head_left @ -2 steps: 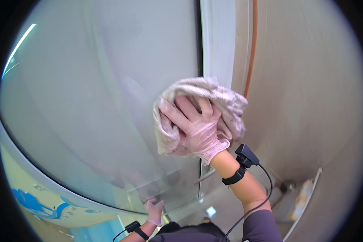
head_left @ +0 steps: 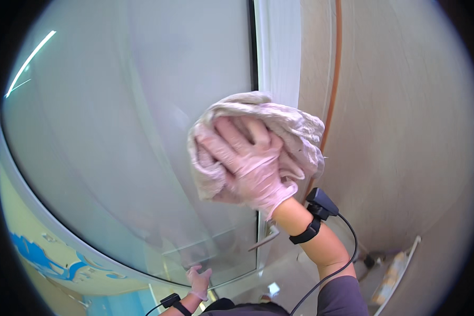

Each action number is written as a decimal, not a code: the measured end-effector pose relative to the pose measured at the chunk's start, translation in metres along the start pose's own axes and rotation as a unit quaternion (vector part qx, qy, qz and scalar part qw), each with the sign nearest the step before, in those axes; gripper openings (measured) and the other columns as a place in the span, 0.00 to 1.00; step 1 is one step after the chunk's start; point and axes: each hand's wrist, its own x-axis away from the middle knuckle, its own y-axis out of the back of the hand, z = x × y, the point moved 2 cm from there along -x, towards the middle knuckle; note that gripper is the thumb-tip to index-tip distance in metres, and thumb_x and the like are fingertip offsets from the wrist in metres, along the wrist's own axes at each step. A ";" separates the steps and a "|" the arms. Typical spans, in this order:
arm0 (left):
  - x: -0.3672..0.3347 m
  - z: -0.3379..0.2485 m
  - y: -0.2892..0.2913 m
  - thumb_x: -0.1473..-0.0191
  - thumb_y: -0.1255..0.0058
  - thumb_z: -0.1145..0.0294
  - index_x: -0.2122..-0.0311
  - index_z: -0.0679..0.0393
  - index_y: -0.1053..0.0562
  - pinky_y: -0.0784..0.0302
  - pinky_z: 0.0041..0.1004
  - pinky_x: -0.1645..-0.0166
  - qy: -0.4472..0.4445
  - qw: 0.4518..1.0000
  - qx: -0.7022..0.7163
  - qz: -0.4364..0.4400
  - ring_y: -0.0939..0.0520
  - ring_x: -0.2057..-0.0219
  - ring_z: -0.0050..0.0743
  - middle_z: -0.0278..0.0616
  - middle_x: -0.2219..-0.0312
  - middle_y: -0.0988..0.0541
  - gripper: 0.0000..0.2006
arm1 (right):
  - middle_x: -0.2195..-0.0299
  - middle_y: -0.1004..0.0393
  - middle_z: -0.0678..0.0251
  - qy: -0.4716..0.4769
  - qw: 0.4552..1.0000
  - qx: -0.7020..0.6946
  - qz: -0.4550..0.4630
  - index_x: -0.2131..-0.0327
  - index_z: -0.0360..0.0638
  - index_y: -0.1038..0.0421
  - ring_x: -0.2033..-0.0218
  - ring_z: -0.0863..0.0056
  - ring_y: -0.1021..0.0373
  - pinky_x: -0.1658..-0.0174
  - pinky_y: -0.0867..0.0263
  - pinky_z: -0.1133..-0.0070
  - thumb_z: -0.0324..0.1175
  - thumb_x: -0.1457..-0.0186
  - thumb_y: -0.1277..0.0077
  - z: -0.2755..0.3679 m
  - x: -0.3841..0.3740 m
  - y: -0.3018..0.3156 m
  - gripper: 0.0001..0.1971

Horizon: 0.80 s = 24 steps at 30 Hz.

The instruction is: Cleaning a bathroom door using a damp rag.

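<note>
In a thin clear glove, my right hand (head_left: 250, 163) presses a crumpled whitish cloth (head_left: 295, 124) against a large glossy pane (head_left: 158, 68) and its white frame edge. The fingers are bent into the folds, gripping it. Far lower down, close to the bottom of the pane, is my gloved left hand (head_left: 199, 282). Its fingers are spread and hold nothing; whether they touch the pane I cannot tell. A metal lever handle (head_left: 268, 237) sticks out just below the cloth, beside the frame.
A beige wall (head_left: 405, 105) with an orange vertical strip (head_left: 332, 95) rises at the right. At the lower right is a white-edged shelf (head_left: 397, 276) with blurred items. A blue-patterned wall panel (head_left: 42, 258) lies at lower left. A cable (head_left: 347, 258) runs along my right forearm.
My right hand and the cloth have slid a little upward on the pane. More of the lever handle shows below them. The whole view has shifted slightly.
</note>
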 end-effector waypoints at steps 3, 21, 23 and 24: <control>-0.005 -0.025 0.001 0.62 0.41 0.67 0.60 0.66 0.32 0.34 0.33 0.52 -0.029 0.999 0.026 -0.034 0.29 0.59 0.42 0.50 0.63 0.29 0.22 | 0.50 0.38 0.73 0.109 0.985 -0.053 0.126 0.49 0.65 0.38 0.53 0.66 0.43 0.59 0.43 0.65 0.44 0.64 0.48 0.030 0.007 -0.017 0.32; -0.037 -0.163 0.036 0.55 0.50 0.74 0.56 0.62 0.32 0.31 0.28 0.53 -0.175 0.956 0.216 -0.092 0.26 0.58 0.32 0.44 0.61 0.26 0.18 | 0.70 0.34 0.68 -0.104 0.505 -0.847 0.130 0.66 0.44 0.36 0.65 0.73 0.35 0.65 0.38 0.77 0.30 0.55 0.51 -0.021 -0.202 0.021 0.10; -0.040 -0.153 0.043 0.55 0.50 0.75 0.57 0.64 0.33 0.31 0.27 0.54 -0.233 0.956 0.156 -0.084 0.25 0.60 0.29 0.43 0.62 0.25 0.17 | 0.67 0.32 0.69 -0.143 0.522 -0.837 0.079 0.62 0.47 0.35 0.60 0.70 0.34 0.59 0.36 0.75 0.33 0.54 0.49 -0.015 -0.208 0.020 0.13; -0.043 -0.153 0.047 0.55 0.50 0.75 0.57 0.64 0.33 0.31 0.27 0.54 -0.238 0.955 0.156 -0.082 0.25 0.60 0.29 0.43 0.62 0.25 0.17 | 0.67 0.33 0.68 0.141 0.775 -0.615 0.024 0.61 0.47 0.35 0.61 0.69 0.33 0.59 0.35 0.74 0.35 0.55 0.49 -0.007 -0.204 0.028 0.14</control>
